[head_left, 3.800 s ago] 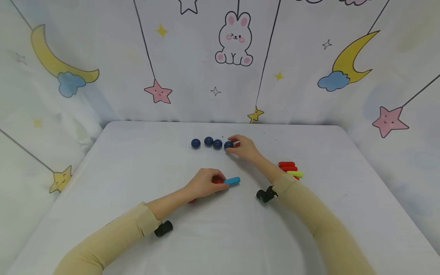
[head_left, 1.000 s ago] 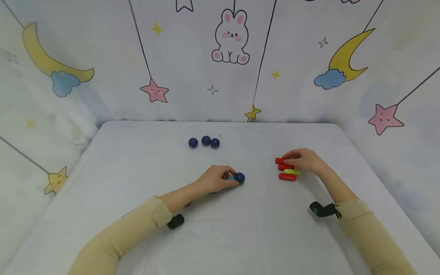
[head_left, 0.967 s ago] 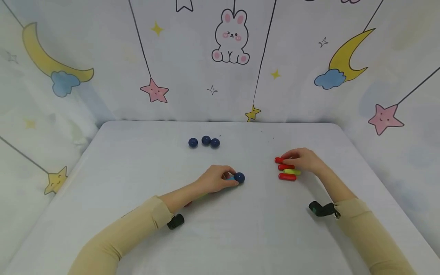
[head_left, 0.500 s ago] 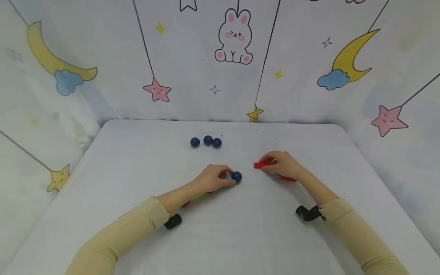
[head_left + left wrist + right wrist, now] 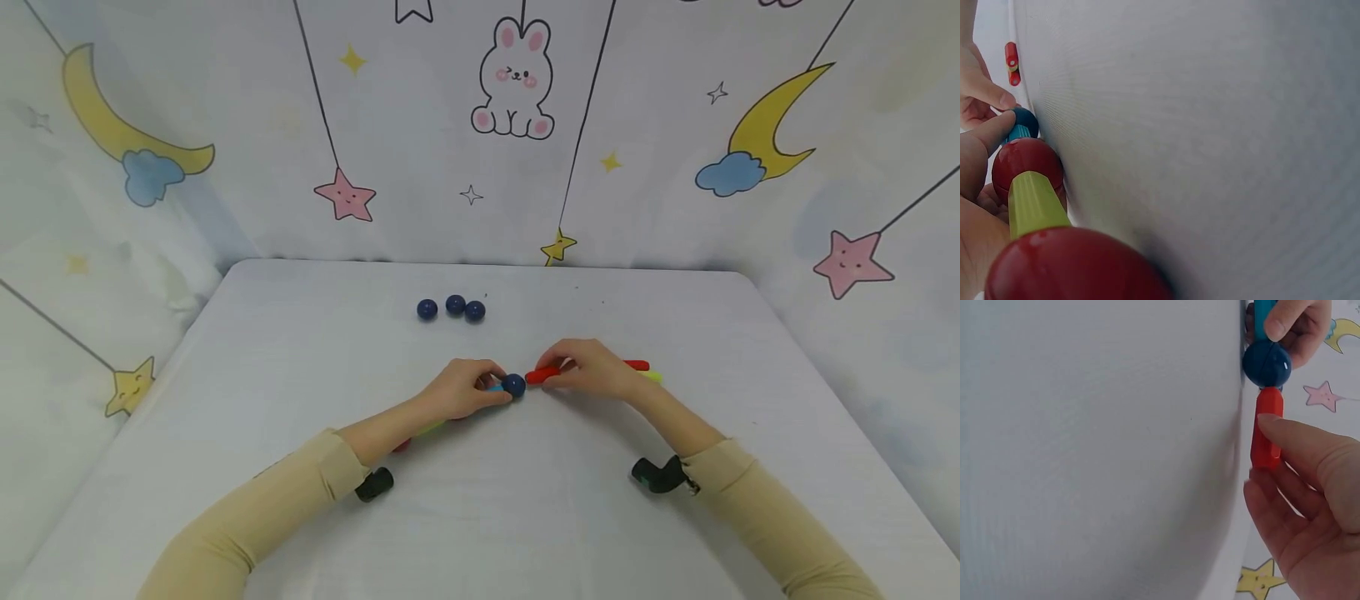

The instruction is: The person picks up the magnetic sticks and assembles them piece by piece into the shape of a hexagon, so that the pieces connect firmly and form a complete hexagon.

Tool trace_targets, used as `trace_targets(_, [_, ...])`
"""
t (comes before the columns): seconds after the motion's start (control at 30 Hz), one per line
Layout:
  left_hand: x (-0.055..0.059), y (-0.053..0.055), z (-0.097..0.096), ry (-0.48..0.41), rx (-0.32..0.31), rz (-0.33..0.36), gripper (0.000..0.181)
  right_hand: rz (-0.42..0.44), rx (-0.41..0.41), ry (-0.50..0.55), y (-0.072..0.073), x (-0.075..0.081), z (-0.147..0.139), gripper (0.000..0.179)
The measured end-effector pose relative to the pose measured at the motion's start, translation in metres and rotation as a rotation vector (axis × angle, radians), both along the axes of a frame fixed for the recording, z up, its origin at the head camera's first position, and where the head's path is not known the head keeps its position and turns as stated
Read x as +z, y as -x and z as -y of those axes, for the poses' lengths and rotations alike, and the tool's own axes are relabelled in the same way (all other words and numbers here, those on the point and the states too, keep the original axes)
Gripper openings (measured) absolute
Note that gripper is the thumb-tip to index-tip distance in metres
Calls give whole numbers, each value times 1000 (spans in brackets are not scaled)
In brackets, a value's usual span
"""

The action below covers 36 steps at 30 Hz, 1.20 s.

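White counter (image 5: 480, 517): left grip (image 5: 459, 390) pinches blue rod (image 5: 1263, 312), right grip (image 5: 594, 367) pinches red rod (image 5: 1264, 447); align both through navy ball (image 5: 513, 385).

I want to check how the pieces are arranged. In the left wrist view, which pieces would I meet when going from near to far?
Near red ball, yellow-green stick, farther red ball, light blue stick, dark blue ball, separate red sticks.

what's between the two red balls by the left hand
A yellow-green rod lies between the near red ball and the far red ball, as the left wrist view shows.
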<state>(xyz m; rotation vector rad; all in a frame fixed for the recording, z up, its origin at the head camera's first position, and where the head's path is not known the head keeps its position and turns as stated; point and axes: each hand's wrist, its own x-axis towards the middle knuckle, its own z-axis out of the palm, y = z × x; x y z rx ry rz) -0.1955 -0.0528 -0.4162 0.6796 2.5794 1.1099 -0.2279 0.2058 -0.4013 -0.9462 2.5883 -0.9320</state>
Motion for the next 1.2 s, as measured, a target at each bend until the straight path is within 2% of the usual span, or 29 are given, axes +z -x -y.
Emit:
trace_targets(0.3, [1,0,3,9,11,-21,36,12,54,36,-1,-4,6,25])
trace_targets(0.47, [4,2,3,4,-7,-48,41,37,78,51,-2,-5,13,26])
trace_targets(0.87, [6,-1,0,-2,-25,-79,20,75,100,57,0,-6,32,25])
trace_targets(1.0, [4,-1,1,-9,-14,-94,17,99,33,57,11,-7,37,23])
trace_targets(1.2, [0,-2,2,-7,-9,-101,16,146,-202,107,40,-9,57,35])
